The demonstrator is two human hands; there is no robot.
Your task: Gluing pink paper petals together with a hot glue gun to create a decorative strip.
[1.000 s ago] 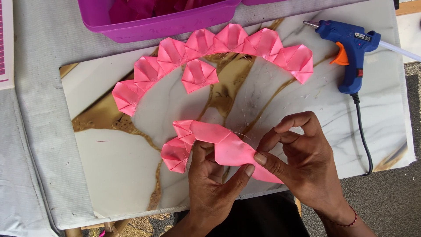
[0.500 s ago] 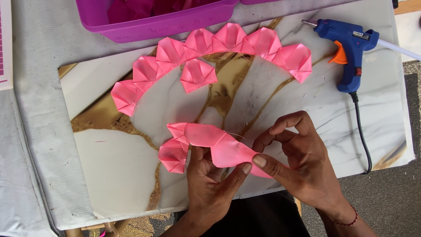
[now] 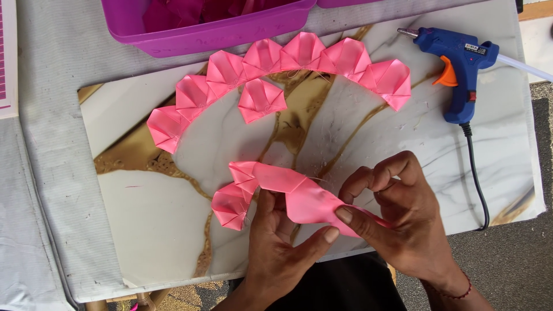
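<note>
Both hands work on a short chain of folded pink ribbon petals at the near edge of a white and gold marble board. My left hand holds it from below, fingers under the folds and thumb stretched right. My right hand pinches the chain's right end between thumb and bent fingers. Farther back on the board lies a long arc of joined pink petals, with one loose petal just under it.
A blue hot glue gun lies at the board's right back corner, its black cord running down the right side. A purple plastic tub with pink ribbon pieces stands at the back. Grey cloth covers the table.
The short petal chain and both hands have shifted slightly left and toward me. My right thumb has slid along the ribbon's end; the rest lies as before.
</note>
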